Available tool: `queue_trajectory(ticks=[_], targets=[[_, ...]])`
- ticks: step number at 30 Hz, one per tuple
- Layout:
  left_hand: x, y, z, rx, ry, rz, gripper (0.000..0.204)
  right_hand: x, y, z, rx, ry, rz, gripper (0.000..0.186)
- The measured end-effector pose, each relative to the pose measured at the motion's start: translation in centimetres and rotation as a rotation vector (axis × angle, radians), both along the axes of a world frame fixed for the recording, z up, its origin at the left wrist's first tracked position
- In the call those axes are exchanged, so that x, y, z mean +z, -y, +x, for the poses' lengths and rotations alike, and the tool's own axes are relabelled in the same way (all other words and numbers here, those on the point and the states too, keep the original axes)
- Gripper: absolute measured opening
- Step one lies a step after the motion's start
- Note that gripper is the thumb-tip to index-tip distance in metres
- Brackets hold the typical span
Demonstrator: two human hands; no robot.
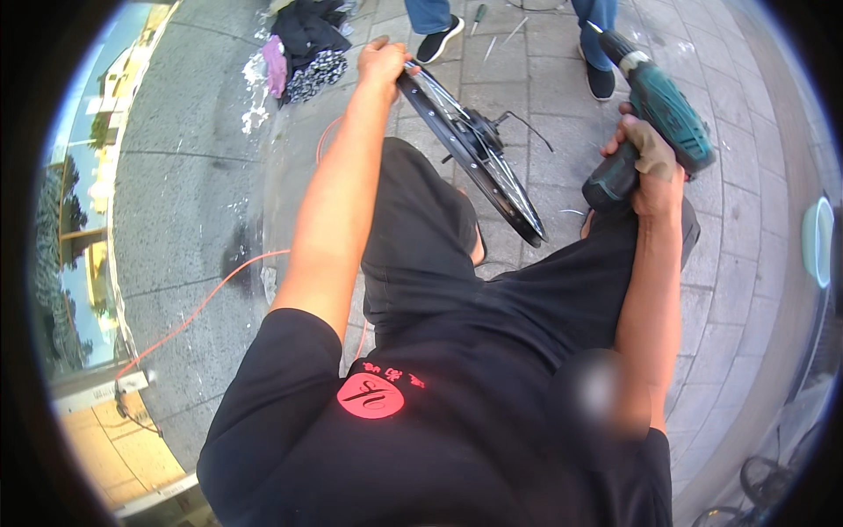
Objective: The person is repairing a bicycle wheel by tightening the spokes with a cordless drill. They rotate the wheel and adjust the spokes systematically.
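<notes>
My left hand is closed on the upper rim of a black spoked wheel. The wheel has no tyre and is seen nearly edge-on, tilted in front of my knees. A thick hub with a dark cable sits at its middle. In my right hand is a teal and black cordless drill, gripped by its handle. The drill's bit points up and to the left, away from the wheel. A tan covering wraps part of that hand.
A person in jeans and black shoes stands ahead. A screwdriver lies on the paving between the feet. Dark and purple cloths are heaped at the far left. An orange cord runs over the ground; a pale green basin is at the right.
</notes>
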State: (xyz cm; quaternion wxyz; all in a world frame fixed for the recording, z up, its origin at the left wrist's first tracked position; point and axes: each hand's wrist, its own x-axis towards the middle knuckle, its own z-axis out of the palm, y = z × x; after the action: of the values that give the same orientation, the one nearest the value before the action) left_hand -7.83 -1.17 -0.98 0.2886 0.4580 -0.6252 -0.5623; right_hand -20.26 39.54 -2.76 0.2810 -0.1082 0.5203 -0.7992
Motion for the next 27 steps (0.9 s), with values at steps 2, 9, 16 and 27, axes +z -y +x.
queue_trajectory(ticks=[2,9,16,27], targets=[[-0.4,0.9,-0.4,-0.001,-0.002,0.037,0.064,0.5,0.2,0.4,-0.017,-0.029,0.017,0.037],[-1.7,2.9,0.2,0.165,-0.045,0.076,0.065,0.6,0.1,0.8,-0.035,-0.022,0.074,0.034],[-4.7,-18.1,6.8,0.054,-0.234,0.009,0.052,0.6,0.4,1.3,-0.053,-0.055,0.109,0.032],[-0.3,-14.8,6.8,-0.132,-0.261,0.48,0.025,1.6,0.9,1.5,-0.065,-0.102,0.131,0.025]])
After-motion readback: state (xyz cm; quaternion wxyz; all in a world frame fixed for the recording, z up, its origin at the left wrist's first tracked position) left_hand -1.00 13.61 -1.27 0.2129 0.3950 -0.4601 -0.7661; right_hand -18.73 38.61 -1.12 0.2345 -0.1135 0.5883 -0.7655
